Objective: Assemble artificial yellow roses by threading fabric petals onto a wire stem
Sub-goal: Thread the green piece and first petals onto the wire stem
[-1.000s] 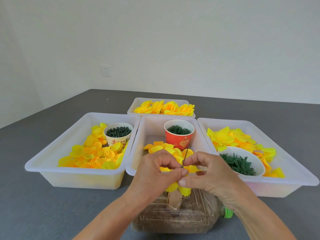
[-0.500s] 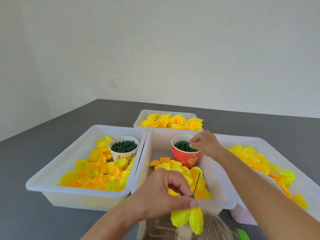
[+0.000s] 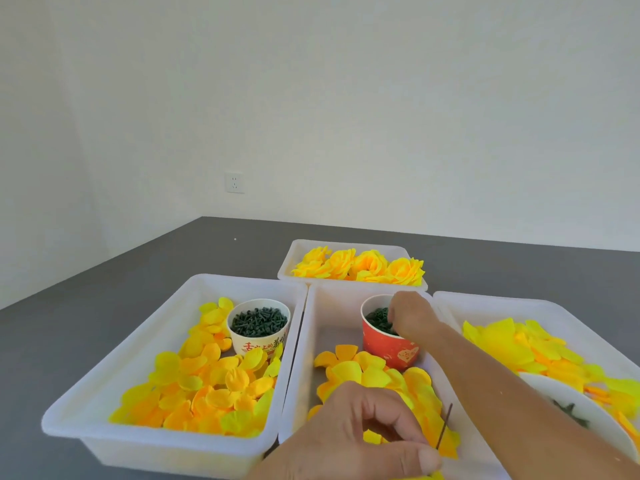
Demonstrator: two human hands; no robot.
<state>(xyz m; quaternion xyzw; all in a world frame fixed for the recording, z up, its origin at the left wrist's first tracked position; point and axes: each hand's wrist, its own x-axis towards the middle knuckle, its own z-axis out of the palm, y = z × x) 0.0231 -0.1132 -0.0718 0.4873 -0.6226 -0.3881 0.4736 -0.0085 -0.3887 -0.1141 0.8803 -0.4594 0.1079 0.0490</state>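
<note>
The left hand (image 3: 363, 431) pinches the wire stem (image 3: 444, 426) upright near the bottom edge (probably steadying it), while the right hand (image 3: 412, 315), fingertips curled into the red cup (image 3: 388, 336), seemingly picks a green piece, grasp hidden.

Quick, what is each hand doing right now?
Left hand: pinching the wire stem.
Right hand: fingers dipped into the red cup; grip cannot be told.

Four white trays (image 3: 173, 441) sit on the desk (image 3: 69, 341) — two paper cups (image 3: 259, 327), one white bowl (image 3: 581, 403), four finished roses (image 3: 360, 265), one wire stem (image 3: 444, 426) — and two hands (image 3: 363, 434).
</note>
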